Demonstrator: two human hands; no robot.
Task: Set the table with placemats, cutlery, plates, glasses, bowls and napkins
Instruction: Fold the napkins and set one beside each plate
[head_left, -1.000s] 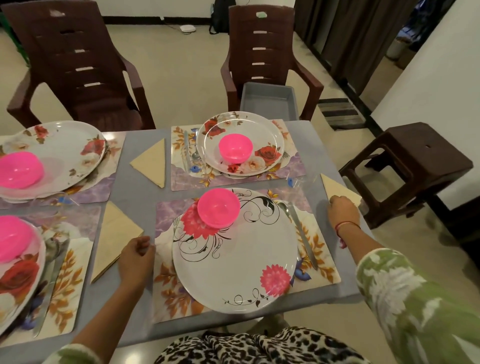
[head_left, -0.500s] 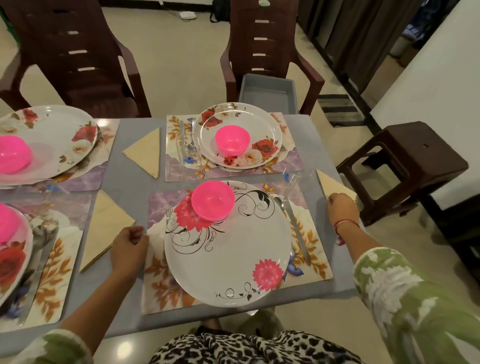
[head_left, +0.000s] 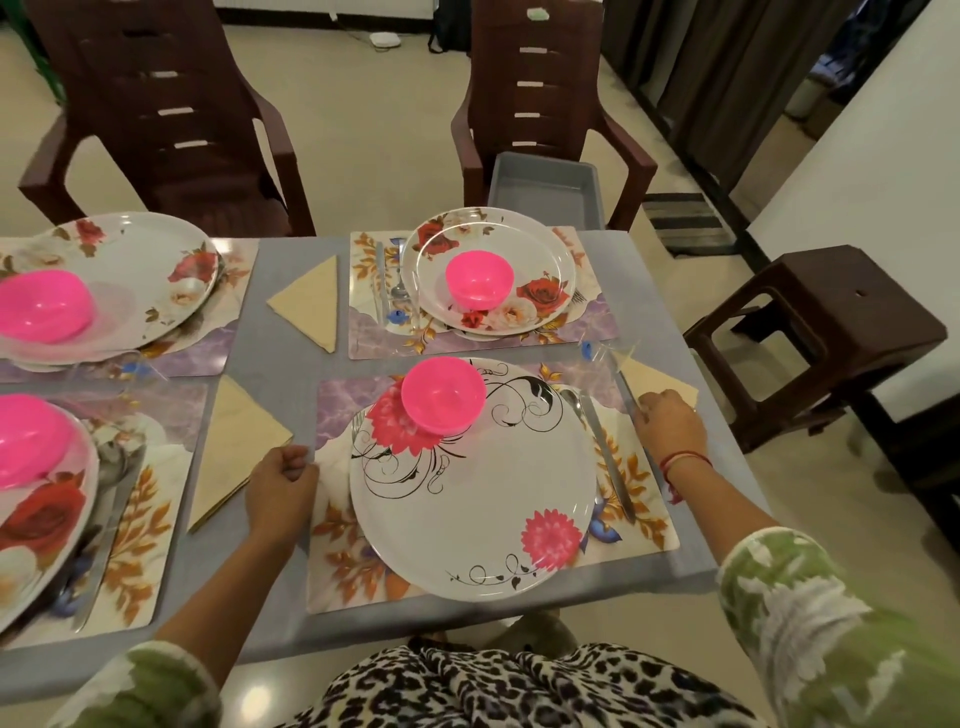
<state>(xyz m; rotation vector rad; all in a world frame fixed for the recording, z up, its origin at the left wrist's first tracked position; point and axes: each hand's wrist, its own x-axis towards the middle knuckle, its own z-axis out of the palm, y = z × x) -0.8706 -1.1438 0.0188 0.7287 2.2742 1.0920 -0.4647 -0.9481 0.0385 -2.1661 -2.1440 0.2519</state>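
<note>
Your left fingers are curled and pinch the near placemat on its 9 o'clock edge, the left hand lying knuckles-up on the table. Your right fingers curl over the same placemat's 3 o'clock edge and grip it, the right hand showing a red thread at the wrist. The placemat lies flat at the table's near right corner, directly in front of you. On it sits a white floral plate, with a pink bowl standing on the plate's rim at 12 o'clock. A knife lies on the placemat at the plate's 3 o'clock, just inside your right hand. A folded beige napkin rests at 2 o'clock, partly under your right knuckles; a second napkin lies at 9 o'clock, just beside your left hand. At 12 o'clock a far setting of placemat, plate and pink bowl faces a brown chair holding a grey tray. A brown stool stands on the floor at 3 o'clock.
</note>
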